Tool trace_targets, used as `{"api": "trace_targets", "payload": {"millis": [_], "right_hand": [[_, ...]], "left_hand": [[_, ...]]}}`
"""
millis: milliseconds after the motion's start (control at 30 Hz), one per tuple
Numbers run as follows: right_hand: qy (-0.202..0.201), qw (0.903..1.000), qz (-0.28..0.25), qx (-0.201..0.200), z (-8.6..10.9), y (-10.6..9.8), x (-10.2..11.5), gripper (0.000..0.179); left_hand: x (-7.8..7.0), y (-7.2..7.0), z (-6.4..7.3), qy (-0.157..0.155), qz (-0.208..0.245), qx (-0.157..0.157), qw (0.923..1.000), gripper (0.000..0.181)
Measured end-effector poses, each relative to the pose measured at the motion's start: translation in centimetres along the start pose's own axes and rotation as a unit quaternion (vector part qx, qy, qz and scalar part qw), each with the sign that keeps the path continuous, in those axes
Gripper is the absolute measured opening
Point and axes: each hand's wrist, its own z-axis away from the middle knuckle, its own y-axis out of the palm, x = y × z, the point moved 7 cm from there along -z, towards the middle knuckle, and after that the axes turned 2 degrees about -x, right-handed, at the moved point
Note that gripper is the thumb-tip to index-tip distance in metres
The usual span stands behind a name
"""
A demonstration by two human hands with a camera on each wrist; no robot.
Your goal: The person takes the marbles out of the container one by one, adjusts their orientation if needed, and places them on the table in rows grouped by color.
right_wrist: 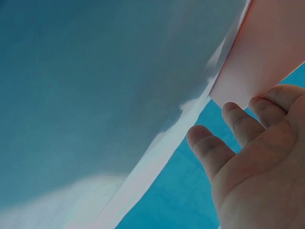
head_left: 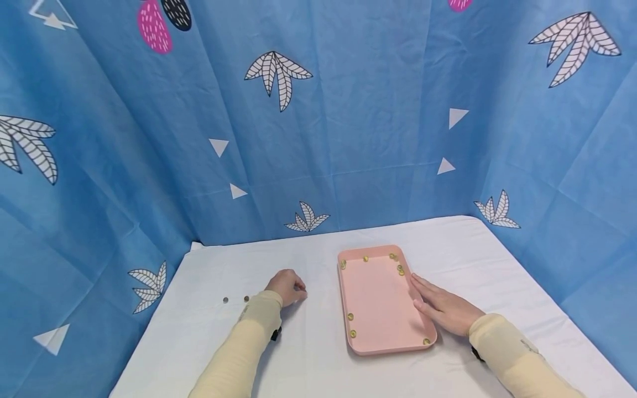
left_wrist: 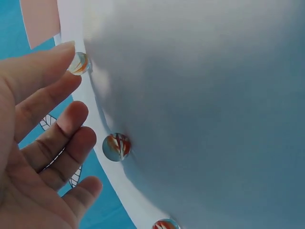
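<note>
A clear marble with a coloured swirl (left_wrist: 81, 63) sits at the tips of the person's left hand (head_left: 287, 288), outside the tray and to its left; the thumb and index finger pinch it, while the other fingers curve loosely away from it; whether it is lifted or touches the cloth cannot be told. Behind that hand, farther from the tray, a brown-looking marble (head_left: 246, 298) and a grey-looking marble (head_left: 225, 300) lie apart on the white cloth (head_left: 308, 365); no hand touches either. The pink tray (head_left: 380, 301) stands between the hands, with about ten yellowish marbles (head_left: 350, 317) inside it, scattered along its walls, some in touching or nearly touching pairs. Judged by these counts, the work seems well advanced; the larger share is already within the tray, while the pinched marble and the two loose ones remain outside; whether more lie hidden beneath the left sleeve (head_left: 226, 354) cannot be told. The right hand (head_left: 445, 308) grasps nothing; its fingers are extended and rest against the tray's right side, which looks like steadying. Farther out, a blue patterned curtain (head_left: 368, 110) hangs around the table's far edge and sides.
</note>
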Motion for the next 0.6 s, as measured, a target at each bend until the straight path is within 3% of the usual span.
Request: {"api": "trace_targets", "payload": {"millis": [267,433,600], "right_hand": [[0.001,1.0,-0.001,-0.001,0.1,0.0,0.0,0.064],[0.0,1.0,-0.003,-0.004,0.1,0.0,0.0,0.063],[-0.005,1.0,-0.002,-0.007,-0.1,-0.2,0.1,0.063]], "left_hand": [[-1.3,-2.0,0.1,-0.009,0.018,-0.033,0.9993,0.011],[-3.5,-3.5,0.8,0.029,0.038,-0.073,0.9962,0.012],[-6.1,-3.7,1.7,0.062,0.056,-0.073,0.9938,0.015]]}}
